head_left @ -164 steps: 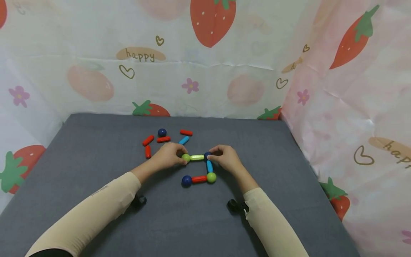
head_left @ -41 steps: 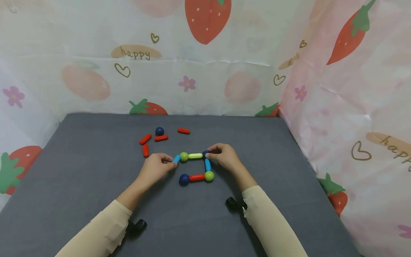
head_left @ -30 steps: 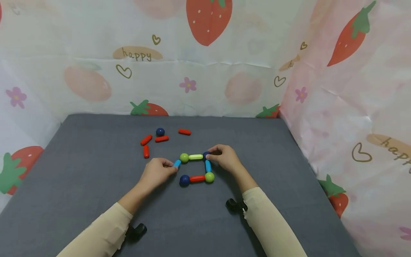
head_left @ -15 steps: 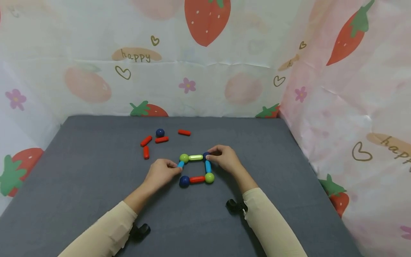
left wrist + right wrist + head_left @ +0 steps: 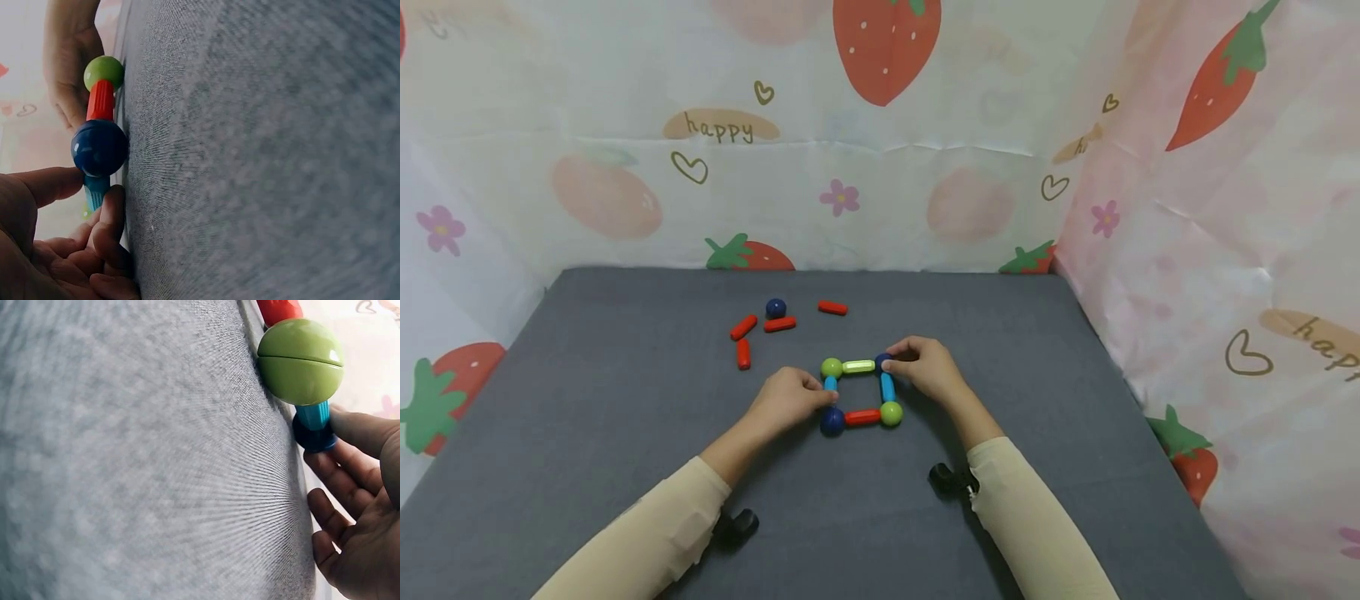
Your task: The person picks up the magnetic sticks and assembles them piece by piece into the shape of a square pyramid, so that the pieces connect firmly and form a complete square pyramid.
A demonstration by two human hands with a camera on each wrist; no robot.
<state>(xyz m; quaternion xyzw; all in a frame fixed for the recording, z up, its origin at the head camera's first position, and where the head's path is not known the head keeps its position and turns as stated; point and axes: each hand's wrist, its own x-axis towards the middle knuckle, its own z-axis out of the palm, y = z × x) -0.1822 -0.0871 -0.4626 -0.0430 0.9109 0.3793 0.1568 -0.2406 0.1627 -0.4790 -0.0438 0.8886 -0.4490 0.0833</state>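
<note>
A square of balls and rods lies on the grey cloth. My left hand [image 5: 786, 400] pinches a light blue rod [image 5: 831, 384] on its left side, between a green ball [image 5: 831, 368] and a dark blue ball [image 5: 832, 422]. In the left wrist view, thumb and fingers straddle this rod right behind the dark blue ball [image 5: 100, 149]. At the far right corner my right hand [image 5: 929, 371] pinches another dark blue ball [image 5: 883, 362], partly hidden by the fingers. A yellow-green rod [image 5: 858, 367], a second light blue rod [image 5: 887, 387], a green ball [image 5: 891, 414] and a red rod [image 5: 862, 417] form the other sides.
Beyond the square lie several loose red rods [image 5: 743, 354] and a loose dark blue ball [image 5: 776, 308]. One more red rod [image 5: 832, 307] sits apart to their right. A printed curtain [image 5: 880, 167] hangs behind the table [image 5: 880, 517].
My left hand has left the far green ball, taken the light blue rod from behind the square and swung it into the left side, against both balls. The right hand has stayed put.
</note>
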